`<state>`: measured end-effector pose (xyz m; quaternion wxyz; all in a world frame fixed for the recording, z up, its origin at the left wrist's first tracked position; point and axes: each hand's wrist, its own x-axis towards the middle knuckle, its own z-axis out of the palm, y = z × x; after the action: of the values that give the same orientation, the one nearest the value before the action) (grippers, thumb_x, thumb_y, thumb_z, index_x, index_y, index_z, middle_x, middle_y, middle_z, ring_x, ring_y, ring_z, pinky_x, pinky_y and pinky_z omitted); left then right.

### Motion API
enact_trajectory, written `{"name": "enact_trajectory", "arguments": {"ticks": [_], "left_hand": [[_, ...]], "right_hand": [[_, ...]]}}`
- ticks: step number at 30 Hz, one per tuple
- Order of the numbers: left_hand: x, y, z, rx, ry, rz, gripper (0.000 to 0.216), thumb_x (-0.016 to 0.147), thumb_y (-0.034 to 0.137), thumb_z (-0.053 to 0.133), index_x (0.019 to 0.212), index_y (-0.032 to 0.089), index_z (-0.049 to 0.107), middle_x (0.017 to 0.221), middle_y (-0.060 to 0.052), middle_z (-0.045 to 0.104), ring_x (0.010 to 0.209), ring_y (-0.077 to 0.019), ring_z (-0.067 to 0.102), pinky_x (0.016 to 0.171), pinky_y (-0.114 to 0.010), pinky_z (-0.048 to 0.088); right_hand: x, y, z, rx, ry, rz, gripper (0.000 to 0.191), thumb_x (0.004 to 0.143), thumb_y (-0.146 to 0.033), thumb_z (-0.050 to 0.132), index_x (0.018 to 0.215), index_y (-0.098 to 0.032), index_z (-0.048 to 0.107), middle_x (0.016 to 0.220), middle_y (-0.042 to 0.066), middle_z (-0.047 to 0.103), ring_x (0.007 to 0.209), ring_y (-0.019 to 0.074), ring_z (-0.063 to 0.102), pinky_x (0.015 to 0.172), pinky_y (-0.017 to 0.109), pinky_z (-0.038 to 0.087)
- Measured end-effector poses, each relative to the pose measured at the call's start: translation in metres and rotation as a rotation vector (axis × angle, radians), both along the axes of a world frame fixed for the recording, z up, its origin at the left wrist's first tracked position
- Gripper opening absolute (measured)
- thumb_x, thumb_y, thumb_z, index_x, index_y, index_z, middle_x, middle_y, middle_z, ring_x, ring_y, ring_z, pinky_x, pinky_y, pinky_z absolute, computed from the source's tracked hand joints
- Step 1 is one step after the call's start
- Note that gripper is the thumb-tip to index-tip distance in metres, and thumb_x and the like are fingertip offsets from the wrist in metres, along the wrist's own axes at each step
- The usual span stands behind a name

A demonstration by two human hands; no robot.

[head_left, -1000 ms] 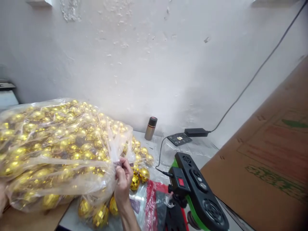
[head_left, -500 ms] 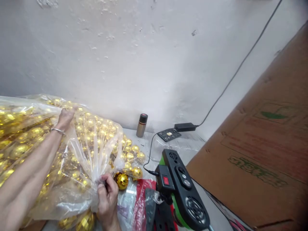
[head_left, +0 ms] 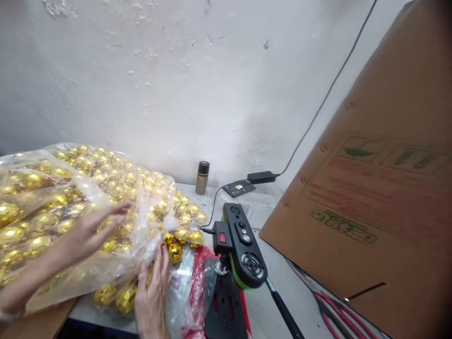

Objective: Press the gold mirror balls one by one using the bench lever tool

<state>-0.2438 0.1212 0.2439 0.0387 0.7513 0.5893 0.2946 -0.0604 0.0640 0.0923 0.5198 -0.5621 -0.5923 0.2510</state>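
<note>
A large clear plastic bag (head_left: 88, 190) bulges with many small gold mirror balls on the left. Above its near side hovers my left hand (head_left: 90, 233), slightly blurred, its fingers stretched out and nothing held. My right hand (head_left: 153, 294) lies at the bag's gathered right end with fingers straight and together, touching the crumpled plastic. Just right of those fingertips are some gold mirror balls (head_left: 175, 253). Larger gold balls (head_left: 125, 300) show below the bag, left of my right hand; what lies under its palm is hidden.
A black and green device (head_left: 245, 245) with a red switch stands right of my hands. Near it are red plastic packaging (head_left: 199, 278), a black-capped bottle (head_left: 202, 178), a dark phone-like slab (head_left: 239, 188) and a power adapter (head_left: 261, 177). A big cardboard box (head_left: 370, 188) fills the right side.
My left hand has let go of the bag and come down toward me. My right hand has opened from its pinch on the gathered plastic. The bag has slackened, and the view has shifted.
</note>
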Motion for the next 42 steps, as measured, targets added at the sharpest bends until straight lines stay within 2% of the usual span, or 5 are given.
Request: {"name": "enact_trajectory", "arguments": {"ticks": [7,14,23,33,42], "left_hand": [[0.081,-0.047,-0.082,0.257,0.484,-0.215,0.056,0.099,0.008,0.04,0.144,0.028,0.067,0.153,-0.006,0.065,0.148,-0.0277,0.055,0.121,-0.044,0.046],[0.103,-0.028,-0.105,0.052,0.641,-0.401,0.051,0.093,0.009,0.056,0.139,0.027,0.069,0.14,-0.008,0.076,0.137,-0.0254,0.065,0.128,-0.044,0.034],[0.084,-0.049,-0.114,-0.079,0.651,-0.382,0.025,0.085,0.005,0.063,0.083,0.025,0.078,0.097,-0.005,0.081,0.115,-0.0245,0.073,0.132,-0.048,0.03],[0.165,-0.01,-0.122,-0.106,0.419,0.029,0.054,0.088,0.0,0.047,0.138,0.014,0.064,0.144,-0.021,0.068,0.129,-0.0312,0.067,0.105,-0.043,0.056],[0.169,0.001,-0.133,-0.247,0.295,0.12,0.034,0.093,0.022,0.057,0.124,0.01,0.064,0.12,-0.025,0.072,0.109,-0.0358,0.075,0.093,-0.046,0.06]], "right_hand": [[-0.041,-0.067,-0.057,0.216,-0.069,0.224,0.05,0.091,-0.031,0.063,0.14,-0.022,0.067,0.127,0.016,0.077,0.112,0.0365,0.076,0.092,0.048,0.065],[0.066,-0.051,-0.026,0.301,-0.311,0.114,0.038,0.095,-0.017,0.05,0.127,-0.022,0.071,0.128,0.016,0.074,0.125,0.0338,0.069,0.107,0.054,0.056],[0.053,-0.07,-0.112,0.258,-0.406,0.292,0.06,0.084,-0.025,0.068,0.144,-0.023,0.062,0.132,0.015,0.076,0.113,0.035,0.076,0.094,0.047,0.065],[0.079,-0.07,-0.084,0.32,-0.342,0.2,0.041,0.089,-0.017,0.054,0.126,-0.025,0.07,0.131,0.016,0.074,0.119,0.0339,0.073,0.1,0.052,0.061],[0.152,-0.099,-0.062,0.283,-0.233,0.205,0.029,0.096,-0.02,0.057,0.113,-0.029,0.079,0.109,0.008,0.082,0.096,0.0223,0.081,0.085,0.028,0.066]]}}
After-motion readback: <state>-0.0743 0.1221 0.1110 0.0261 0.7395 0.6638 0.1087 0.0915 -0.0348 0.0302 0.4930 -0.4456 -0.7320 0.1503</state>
